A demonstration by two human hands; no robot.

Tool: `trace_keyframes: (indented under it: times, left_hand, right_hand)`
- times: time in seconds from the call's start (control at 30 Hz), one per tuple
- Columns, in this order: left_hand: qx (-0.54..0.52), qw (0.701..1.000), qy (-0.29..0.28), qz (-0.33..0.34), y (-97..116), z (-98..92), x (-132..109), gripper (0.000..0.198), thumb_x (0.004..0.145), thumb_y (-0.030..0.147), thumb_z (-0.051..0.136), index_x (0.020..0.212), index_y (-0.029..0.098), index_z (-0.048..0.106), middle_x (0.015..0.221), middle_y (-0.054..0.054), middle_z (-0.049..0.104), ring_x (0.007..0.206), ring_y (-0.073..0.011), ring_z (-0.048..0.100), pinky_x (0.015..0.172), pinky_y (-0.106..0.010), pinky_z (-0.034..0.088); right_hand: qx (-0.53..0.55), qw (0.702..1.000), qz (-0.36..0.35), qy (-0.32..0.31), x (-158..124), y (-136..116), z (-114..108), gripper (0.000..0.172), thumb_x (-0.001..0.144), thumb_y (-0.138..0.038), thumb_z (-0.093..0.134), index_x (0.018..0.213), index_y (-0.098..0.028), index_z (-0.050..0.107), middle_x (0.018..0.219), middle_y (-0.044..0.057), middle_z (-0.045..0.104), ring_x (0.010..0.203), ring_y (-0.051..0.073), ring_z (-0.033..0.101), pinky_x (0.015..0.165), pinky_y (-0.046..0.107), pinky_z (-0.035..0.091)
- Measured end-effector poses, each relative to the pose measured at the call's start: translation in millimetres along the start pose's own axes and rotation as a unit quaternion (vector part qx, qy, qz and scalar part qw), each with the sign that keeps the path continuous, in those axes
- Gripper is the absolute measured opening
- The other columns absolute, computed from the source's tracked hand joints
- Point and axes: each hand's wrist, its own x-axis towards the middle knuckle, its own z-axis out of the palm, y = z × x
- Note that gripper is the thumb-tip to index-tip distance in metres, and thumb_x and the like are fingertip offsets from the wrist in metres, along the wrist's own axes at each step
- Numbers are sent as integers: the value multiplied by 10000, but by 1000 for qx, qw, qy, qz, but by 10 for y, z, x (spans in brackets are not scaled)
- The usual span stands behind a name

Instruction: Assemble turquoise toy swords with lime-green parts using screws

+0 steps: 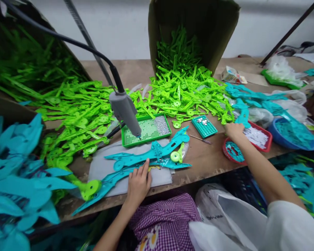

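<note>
At the near edge of the surface (206, 164): a mat (102, 168) under long plastic pieces (146, 157). Behind the mat, a screw tray (146, 142), a screwdriver (125, 111) hanging over it. Right of that, a small tray (206, 130), then a basket (224, 150), then a bowl (274, 137). Farthest back, a carton (219, 35), a heap of parts (178, 94) spilled before it.

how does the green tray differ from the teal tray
The green tray is bigger than the teal tray. Silver bits fill the green tray's right end; the teal tray holds only a small cluster. Both are flat gridded trays on the bench.
</note>
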Motion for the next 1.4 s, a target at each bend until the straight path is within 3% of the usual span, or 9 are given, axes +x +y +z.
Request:
trace_keyframes:
  times: [0.27,0.37,0.47,0.53,0.6,0.73,0.93,1.07,1.4]
  left_hand:
    - [-11,999,-36,-27,33,-28,-20,524,930,249,455,1432,129,361,963,-86,637,824,-226,508,713,-348,344]
    - [-13,998,-56,-40,44,-41,-17,571,928,251,450,1466,138,294,947,-77,623,833,-226,504,716,-352,348]
    - [-5,997,-68,-45,55,-42,-13,588,928,252,440,1481,162,262,953,-74,619,829,-224,500,707,-354,347]
    - [0,996,-70,-46,60,-42,-13,584,930,251,431,1483,169,260,971,-79,620,832,-222,498,705,-353,346]
    - [1,996,-70,-48,60,-44,-15,580,935,252,421,1484,167,256,982,-83,620,833,-221,498,706,-354,346]
    - [-3,997,-71,-38,50,-46,-23,578,940,251,414,1486,169,246,999,-90,623,840,-219,504,712,-354,347]
    - [-22,996,-72,-49,59,-32,-19,628,907,220,468,1490,189,235,1005,-81,613,869,-226,508,718,-350,343]
    - [-19,995,-79,-56,69,-25,1,613,915,198,454,1488,184,238,957,-75,599,865,-221,509,706,-351,343]
    - [6,995,-85,-58,86,3,19,596,933,180,412,1496,171,215,898,-74,573,821,-215,499,687,-356,335]
  right_hand:
    - [4,997,30,-68,5,-59,-120,261,743,-194,615,973,-112,709,1058,252,671,947,378,653,705,431,494]
    - [18,999,21,-23,-266,-64,-318,289,834,-254,504,1011,-129,695,1085,258,655,928,379,645,687,451,482]
    - [107,990,-67,54,-622,-319,-457,305,887,-299,424,1059,-203,658,1042,127,688,892,254,644,722,354,487]
    - [320,929,-173,74,-792,-654,-446,336,888,-409,448,1089,-210,630,837,59,695,689,183,624,619,292,484]
    - [420,886,-184,69,-843,-1026,-357,363,849,-503,494,946,-191,651,650,24,642,545,155,567,534,272,460]
    - [529,819,-221,14,-690,-1476,-153,359,808,-517,554,924,-186,627,725,32,658,597,166,605,564,293,506]
    - [371,864,-333,66,-455,-1498,-173,238,856,-353,510,951,-181,646,911,89,686,818,218,631,729,344,498]
    - [291,867,-401,61,-375,-1551,-258,233,869,-259,458,973,-181,651,994,102,674,887,223,622,777,338,476]
    - [274,870,-409,37,-294,-1597,-355,220,852,-239,473,984,-190,642,1007,90,668,898,211,612,763,313,470]
